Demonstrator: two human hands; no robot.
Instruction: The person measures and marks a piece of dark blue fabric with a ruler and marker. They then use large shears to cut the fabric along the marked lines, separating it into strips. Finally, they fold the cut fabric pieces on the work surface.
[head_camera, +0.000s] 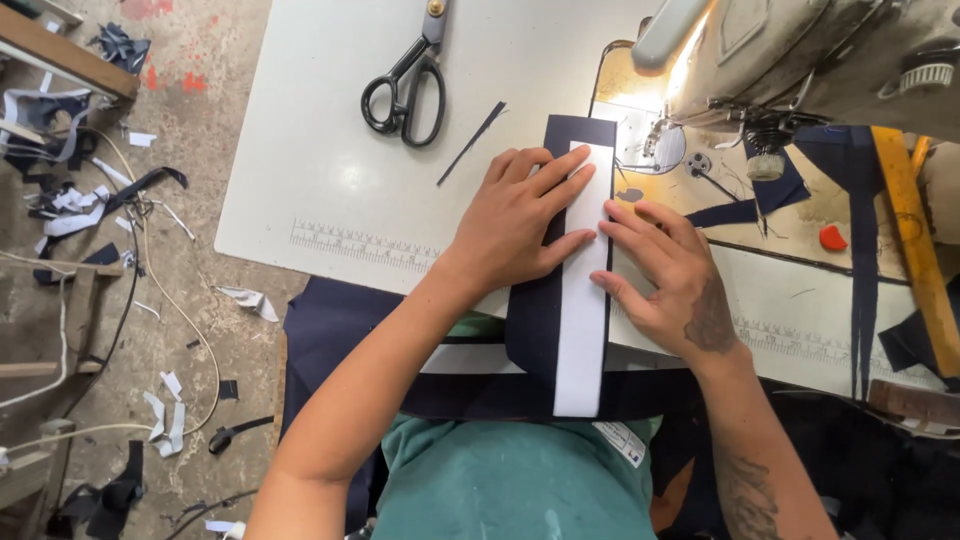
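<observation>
A dark navy fabric piece (535, 320) lies lengthwise on the white sewing table (320, 150), its near end hanging over the front edge. A long white strip (583, 330) lies along its middle. My left hand (520, 220) presses flat on the fabric's left side, fingertips touching the white strip. My right hand (670, 280) rests flat on the right side, fingers touching the strip's right edge. Neither hand grips anything.
Black scissors (407, 90) lie at the table's far side beside a thin dark fabric sliver (470, 145). The sewing machine (800, 60) stands at the right, with a yellow ruler (915, 240) and dark fabric strips (860, 260). Scraps and cords litter the floor (130, 250) on the left.
</observation>
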